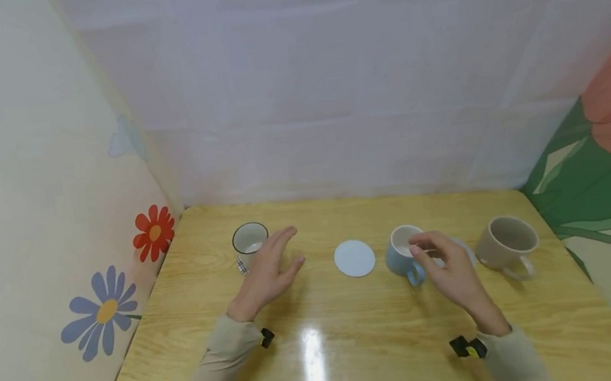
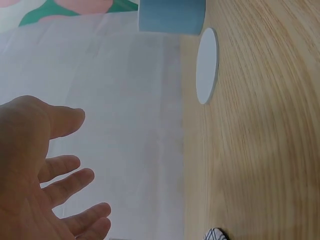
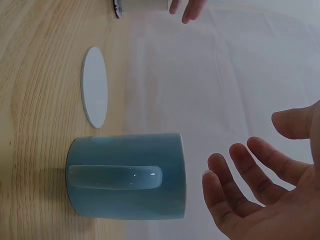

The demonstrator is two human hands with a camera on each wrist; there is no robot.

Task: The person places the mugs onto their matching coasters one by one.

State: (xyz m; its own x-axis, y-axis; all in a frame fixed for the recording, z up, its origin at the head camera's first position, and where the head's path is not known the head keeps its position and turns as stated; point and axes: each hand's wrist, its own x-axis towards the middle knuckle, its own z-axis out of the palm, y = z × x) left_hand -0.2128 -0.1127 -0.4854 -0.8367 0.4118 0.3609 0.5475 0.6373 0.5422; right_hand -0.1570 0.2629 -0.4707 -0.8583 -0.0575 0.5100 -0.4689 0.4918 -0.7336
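Observation:
My left hand (image 1: pixel 265 279), fingers apart and holding nothing, is in front of a pale mug with a dark rim (image 1: pixel 250 238), hiding part of it. A black-and-white checked piece (image 1: pixel 242 266) shows low beside that mug. Over on the right, my right hand (image 1: pixel 453 271) hovers beside a light blue mug (image 1: pixel 400 259), which stands upright with its handle toward me. In the right wrist view the loosely bent fingers (image 3: pixel 260 172) are apart from the blue mug's rim. A round white coaster (image 1: pixel 354 258) lies flat between the two mugs.
A beige mug (image 1: pixel 509 242) stands at the table's right side. Partly hidden behind my right hand is a pale blue disc (image 1: pixel 466 249). White sheeting (image 1: pixel 293 90) hangs along the back edge of the wooden table (image 1: pixel 382 346), with flowered panels at both sides.

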